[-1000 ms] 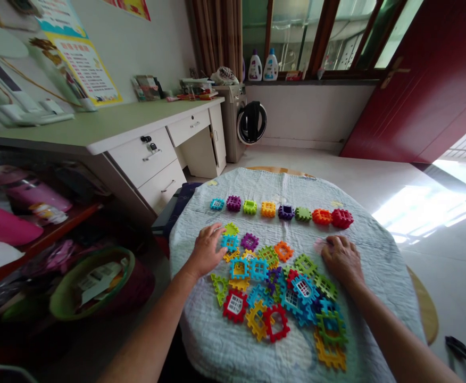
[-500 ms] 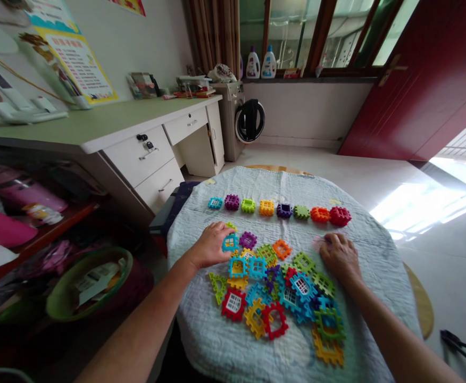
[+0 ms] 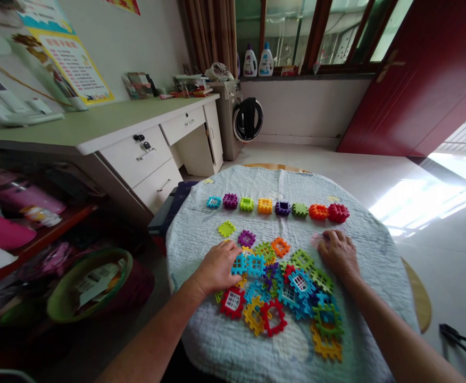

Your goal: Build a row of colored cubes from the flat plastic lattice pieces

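My left hand (image 3: 217,266) is at the left side of a pile of plastic interlocking building pieces, its fingers and thumb closed around a blue square window piece (image 3: 239,264). Part of that piece is hidden by the hand. Another blue window piece (image 3: 256,265) lies just right of it. A lime square piece (image 3: 226,229) and a purple piece (image 3: 247,238) lie beyond my fingers. Below the hand is a red piece with a white grid (image 3: 233,302). My right hand (image 3: 339,254) rests on the cloth, fingers loosely bent, right of a green piece (image 3: 302,259).
Assembled blocks stand in a row along the far side, from a blue one (image 3: 213,202) to a red one (image 3: 339,213). A pale quilted cloth (image 3: 201,234) covers the round table. A desk (image 3: 137,125) stands left, a washing machine (image 3: 228,117) behind.
My left hand has come nearer and slightly right with a blue window piece, down to the pile's left edge. The lime piece now shows fully. My right hand has stayed put.
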`<state>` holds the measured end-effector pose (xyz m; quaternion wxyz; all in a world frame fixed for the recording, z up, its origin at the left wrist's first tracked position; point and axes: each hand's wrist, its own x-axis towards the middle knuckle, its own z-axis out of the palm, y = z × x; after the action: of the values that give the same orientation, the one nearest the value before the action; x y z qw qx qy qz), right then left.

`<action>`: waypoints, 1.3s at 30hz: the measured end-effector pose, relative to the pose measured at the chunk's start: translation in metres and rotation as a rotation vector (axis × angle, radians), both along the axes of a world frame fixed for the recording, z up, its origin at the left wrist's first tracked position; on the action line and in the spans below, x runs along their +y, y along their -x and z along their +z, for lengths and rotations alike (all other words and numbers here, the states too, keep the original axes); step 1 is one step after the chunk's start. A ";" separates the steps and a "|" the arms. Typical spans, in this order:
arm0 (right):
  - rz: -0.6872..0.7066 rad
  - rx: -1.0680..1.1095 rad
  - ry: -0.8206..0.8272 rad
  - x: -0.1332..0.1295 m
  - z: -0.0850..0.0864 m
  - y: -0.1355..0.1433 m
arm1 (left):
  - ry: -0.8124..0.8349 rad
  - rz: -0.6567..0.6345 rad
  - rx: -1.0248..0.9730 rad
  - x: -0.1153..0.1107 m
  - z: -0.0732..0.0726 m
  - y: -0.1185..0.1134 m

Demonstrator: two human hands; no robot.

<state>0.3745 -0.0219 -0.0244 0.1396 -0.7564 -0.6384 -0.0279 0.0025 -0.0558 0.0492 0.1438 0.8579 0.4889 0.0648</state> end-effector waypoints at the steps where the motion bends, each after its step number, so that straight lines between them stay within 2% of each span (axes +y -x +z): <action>1: 0.004 0.000 -0.006 0.000 0.000 0.000 | 0.007 0.009 0.016 -0.001 0.001 -0.001; 8: 0.016 0.000 -0.039 0.000 -0.001 -0.001 | 0.062 0.056 0.092 -0.005 0.010 -0.004; 21: 0.017 0.004 -0.044 -0.001 -0.001 -0.001 | 0.041 0.064 0.100 -0.001 0.007 -0.003; 33: 0.030 -0.046 -0.052 -0.001 -0.005 -0.004 | -0.011 -0.004 0.012 0.006 0.004 0.007; 36: 0.039 -0.065 -0.060 0.000 -0.008 -0.007 | -0.059 -0.006 -0.050 0.015 0.010 0.019; 39: 0.046 -0.065 -0.060 0.001 -0.010 -0.008 | -0.160 0.018 -0.063 0.042 0.022 0.042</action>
<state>0.3827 -0.0210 -0.0344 0.1421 -0.7357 -0.6587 -0.0685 -0.0392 -0.0134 0.0710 0.0897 0.8599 0.4850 0.1316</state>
